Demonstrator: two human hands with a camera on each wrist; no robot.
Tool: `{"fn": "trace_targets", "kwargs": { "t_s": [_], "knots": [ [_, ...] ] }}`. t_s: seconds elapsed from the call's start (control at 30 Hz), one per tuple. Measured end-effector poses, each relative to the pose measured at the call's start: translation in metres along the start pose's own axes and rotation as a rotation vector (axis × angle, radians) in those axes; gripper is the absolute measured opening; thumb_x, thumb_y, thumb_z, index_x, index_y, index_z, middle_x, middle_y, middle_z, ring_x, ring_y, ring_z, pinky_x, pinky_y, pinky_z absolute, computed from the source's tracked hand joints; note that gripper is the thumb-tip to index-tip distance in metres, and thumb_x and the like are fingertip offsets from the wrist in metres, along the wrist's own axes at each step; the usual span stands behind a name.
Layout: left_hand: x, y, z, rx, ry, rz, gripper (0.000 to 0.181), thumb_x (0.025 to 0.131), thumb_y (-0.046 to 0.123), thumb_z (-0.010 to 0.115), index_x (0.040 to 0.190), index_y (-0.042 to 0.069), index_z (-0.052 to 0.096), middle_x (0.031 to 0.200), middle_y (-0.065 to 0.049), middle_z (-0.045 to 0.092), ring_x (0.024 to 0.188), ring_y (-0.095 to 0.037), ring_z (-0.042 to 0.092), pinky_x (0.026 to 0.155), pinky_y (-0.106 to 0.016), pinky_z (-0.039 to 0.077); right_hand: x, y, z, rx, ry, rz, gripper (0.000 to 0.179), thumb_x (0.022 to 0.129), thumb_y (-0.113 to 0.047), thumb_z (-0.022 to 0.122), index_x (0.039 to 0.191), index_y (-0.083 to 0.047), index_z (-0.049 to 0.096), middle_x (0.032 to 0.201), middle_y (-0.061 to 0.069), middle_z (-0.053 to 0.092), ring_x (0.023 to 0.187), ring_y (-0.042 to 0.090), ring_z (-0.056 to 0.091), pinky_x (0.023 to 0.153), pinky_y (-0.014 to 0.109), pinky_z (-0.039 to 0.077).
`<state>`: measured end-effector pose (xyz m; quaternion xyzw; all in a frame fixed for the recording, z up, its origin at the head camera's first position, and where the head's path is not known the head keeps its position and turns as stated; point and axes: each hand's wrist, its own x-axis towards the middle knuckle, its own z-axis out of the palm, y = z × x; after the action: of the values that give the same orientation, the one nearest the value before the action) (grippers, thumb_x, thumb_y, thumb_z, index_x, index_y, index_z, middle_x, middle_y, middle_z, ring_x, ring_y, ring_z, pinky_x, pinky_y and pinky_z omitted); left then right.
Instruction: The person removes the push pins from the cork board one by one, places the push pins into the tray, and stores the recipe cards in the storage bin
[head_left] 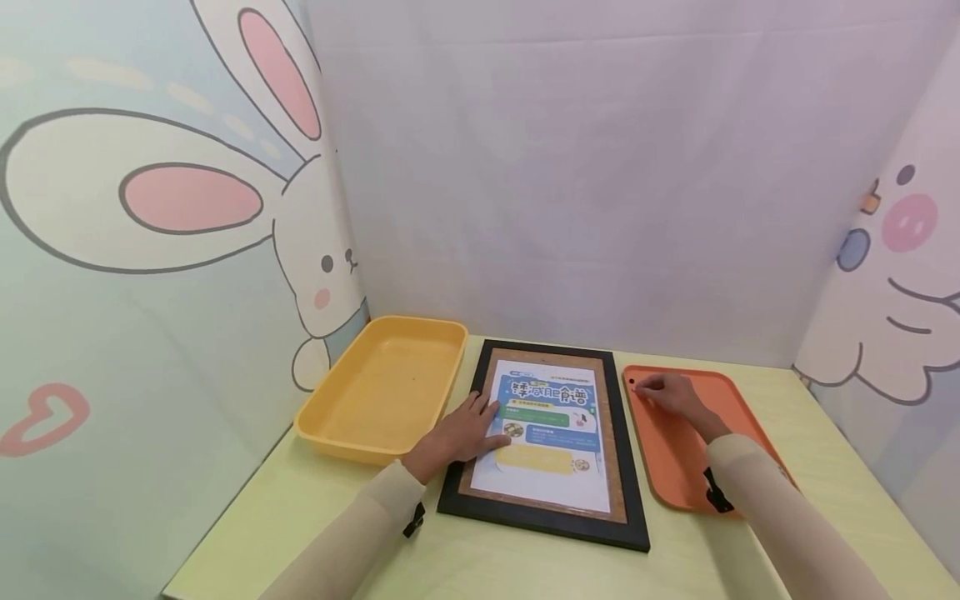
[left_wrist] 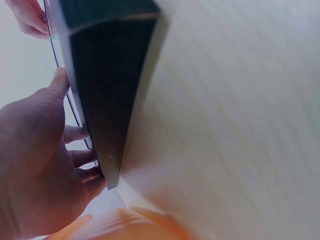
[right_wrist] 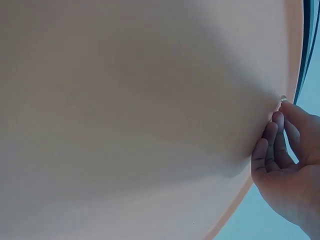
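Note:
A black-framed cork board (head_left: 540, 522) lies flat on the table, with a printed paper sheet (head_left: 543, 497) on it. My left hand (head_left: 463, 429) rests over the board's left side, its fingers spread onto the sheet. The left wrist view shows the thumb and fingertips along the edge of the black frame (left_wrist: 105, 90). Over the far left corner of an orange tray (head_left: 678, 467), my right hand (head_left: 675, 396) has its fingertips together. They pinch a small pale thing (right_wrist: 283, 98), too tiny to identify. A black dot (head_left: 632, 381) shows on the tray beside these fingertips.
A yellow plastic bin (head_left: 390, 383) stands left of the board, close to its far left corner. Behind the table (head_left: 442, 567) hangs a pale cloth wall (head_left: 577, 175). Side panels with cartoon animals (head_left: 315, 250) stand left and right.

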<state>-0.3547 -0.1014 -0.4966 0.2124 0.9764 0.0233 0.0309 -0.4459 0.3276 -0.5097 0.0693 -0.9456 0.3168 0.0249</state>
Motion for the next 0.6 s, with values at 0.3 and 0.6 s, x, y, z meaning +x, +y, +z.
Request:
{"fn": "trace_targets", "kwargs": {
  "t_s": [0.3, 0.6],
  "knots": [
    [-0.0001, 0.0006, -0.0015, 0.0, -0.011, -0.003, 0.086, 0.099, 0.07, 0.05, 0.163, 0.014, 0.036, 0.169, -0.013, 0.029, 0.156, -0.034, 0.024, 0.122, -0.049, 0.032, -0.0013, -0.0022, -0.0024, -0.03, 0.014, -0.06, 0.031, 0.098, -0.018, 0.074, 0.115, 0.008, 0.073, 0.11, 0.028, 0.072, 0.09, 0.034, 0.065, 0.075, 0.039, 0.057],
    [-0.0006, 0.0013, -0.002, 0.006, -0.006, -0.003, 0.085, 0.1, 0.069, 0.05, 0.163, 0.013, 0.036, 0.169, -0.013, 0.03, 0.156, -0.034, 0.025, 0.122, -0.049, 0.032, -0.0022, -0.0088, 0.0024, 0.034, 0.035, -0.069, 0.031, 0.098, -0.015, 0.073, 0.119, 0.008, 0.072, 0.119, 0.03, 0.07, 0.101, 0.039, 0.067, 0.09, 0.052, 0.059]
  ]
}}
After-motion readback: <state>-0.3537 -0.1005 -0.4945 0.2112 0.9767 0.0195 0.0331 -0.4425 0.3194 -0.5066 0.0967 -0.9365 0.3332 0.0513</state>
